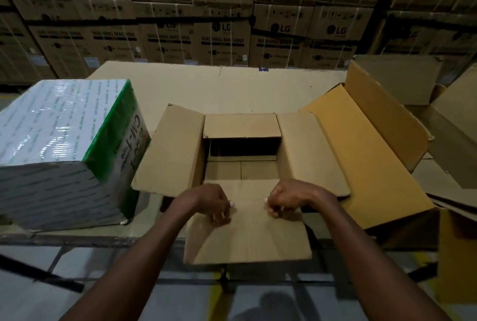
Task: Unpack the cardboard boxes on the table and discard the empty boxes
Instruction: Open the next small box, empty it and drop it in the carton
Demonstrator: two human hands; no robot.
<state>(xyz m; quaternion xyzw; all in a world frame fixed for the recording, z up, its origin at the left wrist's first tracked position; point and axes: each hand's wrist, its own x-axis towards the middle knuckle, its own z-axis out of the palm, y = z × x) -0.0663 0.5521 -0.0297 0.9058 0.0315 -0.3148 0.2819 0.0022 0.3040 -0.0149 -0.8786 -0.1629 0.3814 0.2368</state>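
An open brown cardboard box (242,163) stands at the table's near edge, all its flaps spread outward, and only its bare bottom shows inside. Its near flap (247,235) hangs toward me over the table edge. My left hand (210,202) and my right hand (289,198) rest on that flap close to its fold, fingers curled down onto the cardboard. A white and green printed box (64,150), wrapped in shiny film, stands shut on the table to the left, touching the open box's left flap.
A flattened yellowish carton (361,150) lies on the table to the right, partly under the open box's right flap. More loose cardboard (454,124) sits at the far right. Stacked washing machine cartons (222,36) form a wall behind the table (232,88).
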